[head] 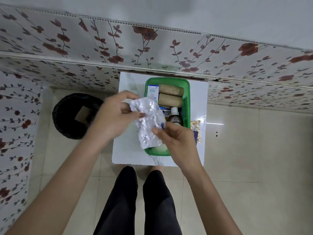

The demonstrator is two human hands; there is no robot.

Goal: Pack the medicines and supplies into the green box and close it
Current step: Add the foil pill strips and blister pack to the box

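Note:
The open green box (186,89) stands on a small white table (125,150). Inside it lie two brown rolls (171,94), a white medicine carton (152,92), a blue-and-white carton (166,111) and a brown bottle with a white cap (175,116). Above the box's near left part, both hands hold silvery blister strips (147,122). My left hand (116,114) pinches their upper end. My right hand (176,141) grips their lower right edge. A yellow blister strip (196,129) lies on the table right of the box. No lid is in view.
A black bin (76,114) stands on the tiled floor left of the table. Floral-papered walls close in behind and to the left. My legs are at the table's near edge.

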